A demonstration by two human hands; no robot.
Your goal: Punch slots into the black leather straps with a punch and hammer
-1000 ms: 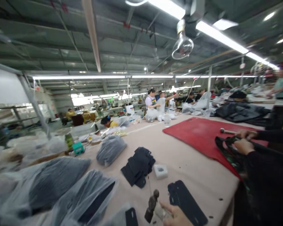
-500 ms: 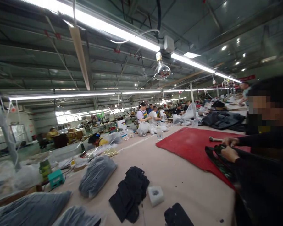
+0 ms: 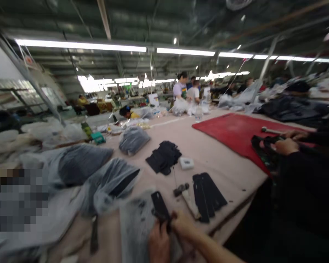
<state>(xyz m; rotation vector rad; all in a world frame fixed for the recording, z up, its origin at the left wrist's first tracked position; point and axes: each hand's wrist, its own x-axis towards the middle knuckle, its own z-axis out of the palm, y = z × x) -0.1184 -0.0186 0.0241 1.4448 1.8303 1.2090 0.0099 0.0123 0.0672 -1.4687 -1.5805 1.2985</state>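
Observation:
At the bottom centre, my left hand (image 3: 159, 241) is closed on the lower end of a dark flat piece (image 3: 160, 205) with a small slot near its top. My right hand (image 3: 182, 224) comes in from the right and pinches the same piece's lower right edge; blur hides the fingertips. Under the piece lies a worn, greyish board (image 3: 137, 223). A hammer (image 3: 190, 202) with a pale handle rests just right of my hands. Beside it are several long black pieces (image 3: 208, 195), side by side. Farther back lies a pile of similar black pieces (image 3: 164, 157).
A white block (image 3: 186, 163) sits behind the hammer. Plastic-bagged dark goods (image 3: 112, 182) crowd the left side, with a dark-handled tool (image 3: 94, 233) near them. On the right, a co-worker's hands (image 3: 287, 144) handle dark material over a red mat (image 3: 233, 133).
The view has tilted down from the ceiling lights to the table. Both my hands, the dark piece they hold and the hammer have come into view.

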